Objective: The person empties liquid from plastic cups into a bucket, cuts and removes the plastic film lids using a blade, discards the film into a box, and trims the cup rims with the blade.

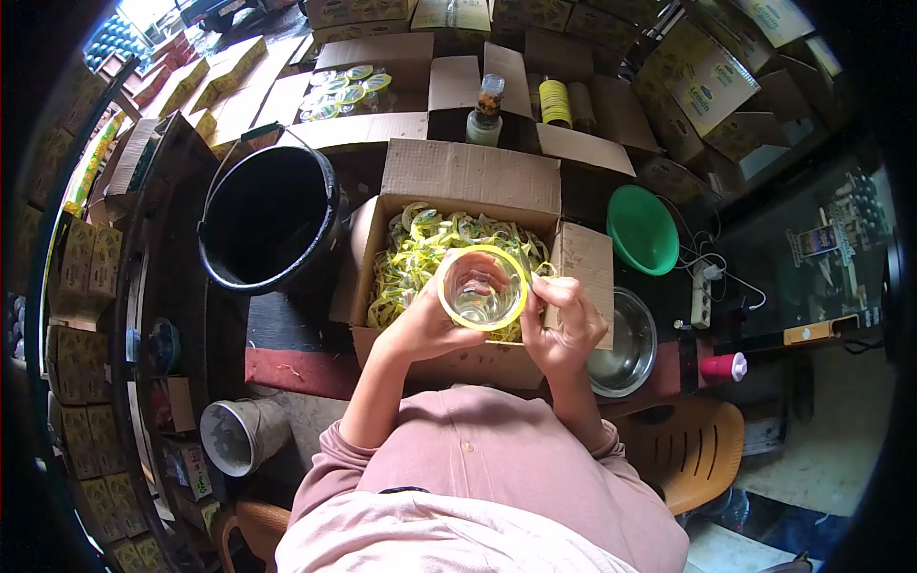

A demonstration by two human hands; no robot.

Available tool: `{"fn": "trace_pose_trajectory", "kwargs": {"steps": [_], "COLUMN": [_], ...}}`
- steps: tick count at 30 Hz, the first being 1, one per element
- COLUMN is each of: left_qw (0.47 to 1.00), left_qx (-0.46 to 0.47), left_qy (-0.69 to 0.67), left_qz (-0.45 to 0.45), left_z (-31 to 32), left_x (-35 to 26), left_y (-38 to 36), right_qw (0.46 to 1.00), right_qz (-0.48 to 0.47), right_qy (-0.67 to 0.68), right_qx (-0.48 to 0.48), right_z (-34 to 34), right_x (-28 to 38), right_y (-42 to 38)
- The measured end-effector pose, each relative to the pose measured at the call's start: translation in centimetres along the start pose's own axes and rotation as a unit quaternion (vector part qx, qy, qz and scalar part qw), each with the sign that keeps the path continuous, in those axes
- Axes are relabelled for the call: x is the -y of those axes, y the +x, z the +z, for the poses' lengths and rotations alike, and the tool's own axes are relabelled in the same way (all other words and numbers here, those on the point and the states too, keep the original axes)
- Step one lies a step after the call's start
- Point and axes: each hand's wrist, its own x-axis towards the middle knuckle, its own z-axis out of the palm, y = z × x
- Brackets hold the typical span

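My left hand (425, 318) is wrapped around a clear plastic cup (475, 307) with a bright yellow rim, its mouth tipped toward me. At the cup's right edge, my right hand (565, 325) has its thumb and forefinger pinched together by the rim. A thin strip seems to be between those fingers, but it is too small to make out. Under both hands stands an open cardboard box (468, 172), filled with tangled yellow-and-clear plastic strips (430, 244).
To the left stands a large black bucket (267, 220); a grey pail (244, 435) is below it. On the right are a green bowl (642, 229), a metal bowl (626, 344) and a power strip (701, 301). Behind, an open carton holds lidded cups (346, 94).
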Motion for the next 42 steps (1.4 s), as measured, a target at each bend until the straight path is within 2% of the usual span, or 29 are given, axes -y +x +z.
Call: {"fn": "trace_pose_trajectory", "kwargs": {"steps": [4, 7, 10, 13, 16, 22, 25, 28, 31, 35, 42], "left_qw": [0.999, 0.997, 0.996, 0.996, 0.997, 1.000, 1.000, 0.998, 0.999, 0.998, 0.999], "left_qx": [0.032, 0.011, -0.032, -0.059, -0.067, 0.005, 0.008, -0.010, -0.006, 0.035, 0.020], "left_qy": [-0.011, -0.082, -0.078, -0.064, -0.046, 0.014, 0.006, -0.061, -0.027, -0.044, -0.044], "left_qz": [-0.002, 0.001, 0.006, -0.018, -0.015, -0.018, -0.012, -0.012, -0.021, -0.017, -0.007], "left_z": [-0.4, -0.1, 0.6, 0.6, 0.6, 0.2, 0.1, 0.1, -0.1, 0.1, -0.2], "left_x": [0.1, 0.4, 0.5, 0.4, 0.1, 0.1, 0.2, 0.5, 0.4, 0.0, 0.1], "left_y": [-0.1, -0.1, 0.1, 0.2, 0.3, -0.1, -0.1, 0.0, -0.2, -0.1, -0.1], "right_qw": [1.000, 1.000, 0.999, 0.999, 1.000, 0.999, 0.996, 0.995, 0.997, 0.995, 0.994], "right_qz": [0.002, 0.014, 0.035, 0.014, 0.023, 0.030, 0.055, 0.071, 0.048, 0.064, 0.070], "right_qy": [0.007, 0.015, 0.031, -0.003, -0.012, -0.007, 0.067, 0.071, 0.062, 0.075, 0.082], "right_qx": [0.005, 0.004, -0.012, -0.032, -0.017, -0.015, -0.012, -0.014, -0.013, -0.012, -0.019], "right_z": [0.0, 0.1, 0.3, 0.2, 0.1, 0.2, 0.1, 0.0, 0.0, 0.1, -0.1], "right_x": [-0.1, -0.1, 0.0, 0.4, 0.6, 0.3, -0.1, 0.0, 0.0, 0.0, 0.1], "right_y": [0.1, 0.0, -0.1, -0.2, -0.7, -0.6, -0.5, -0.8, -1.2, -0.9, -1.2]}}
